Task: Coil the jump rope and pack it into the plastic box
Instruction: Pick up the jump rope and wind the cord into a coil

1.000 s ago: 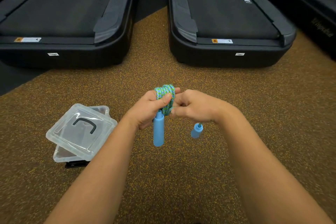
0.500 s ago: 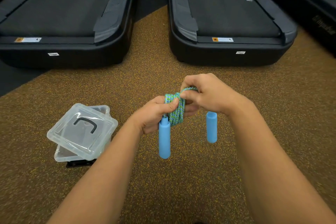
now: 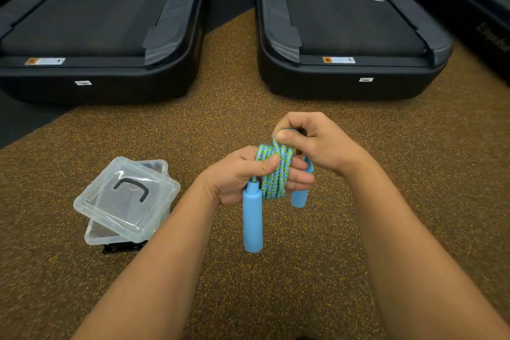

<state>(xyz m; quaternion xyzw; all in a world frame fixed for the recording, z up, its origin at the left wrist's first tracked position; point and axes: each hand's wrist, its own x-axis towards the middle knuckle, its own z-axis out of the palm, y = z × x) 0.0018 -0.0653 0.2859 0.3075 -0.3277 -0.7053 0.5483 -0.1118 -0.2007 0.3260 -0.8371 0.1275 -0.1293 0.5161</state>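
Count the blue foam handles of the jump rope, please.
2. One blue foam handle hangs below the left hand; the second handle sits partly hidden behind that hand's fingers.

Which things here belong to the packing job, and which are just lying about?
Job: jump rope, held by left hand and right hand; plastic box; lid.
Lying about: left treadmill; right treadmill; floor.

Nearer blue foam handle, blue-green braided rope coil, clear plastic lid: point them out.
Nearer blue foam handle (image 3: 252, 223), head view, mid-shaft.
Blue-green braided rope coil (image 3: 277, 179), head view, front strands.
Clear plastic lid (image 3: 116, 210), head view, flat top.
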